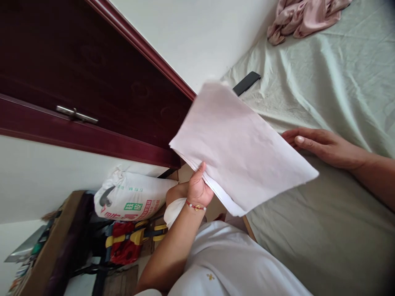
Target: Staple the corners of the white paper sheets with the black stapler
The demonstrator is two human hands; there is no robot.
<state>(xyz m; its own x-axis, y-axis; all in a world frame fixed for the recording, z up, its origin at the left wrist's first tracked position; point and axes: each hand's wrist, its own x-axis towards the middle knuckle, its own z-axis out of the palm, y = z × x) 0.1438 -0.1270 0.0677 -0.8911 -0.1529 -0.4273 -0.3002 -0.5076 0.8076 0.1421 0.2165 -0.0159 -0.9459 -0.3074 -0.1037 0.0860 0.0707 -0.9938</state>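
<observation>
With the papers (240,144) already stacked, the left hand (199,191) pinches their edge; the right hand's (328,147) grip I cannot tell.

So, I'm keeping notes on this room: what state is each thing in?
Paper sheets: stacked, edges uneven, held.
Left hand: closed on the paper sheets.
Right hand: open, by their edge; contact unclear.
Green cover: wrinkled.
Pink cloth: crumpled.
Black object: lying on the cover, partly hidden.
White sack: bulging.
Red door: open or shut, unclear.
</observation>
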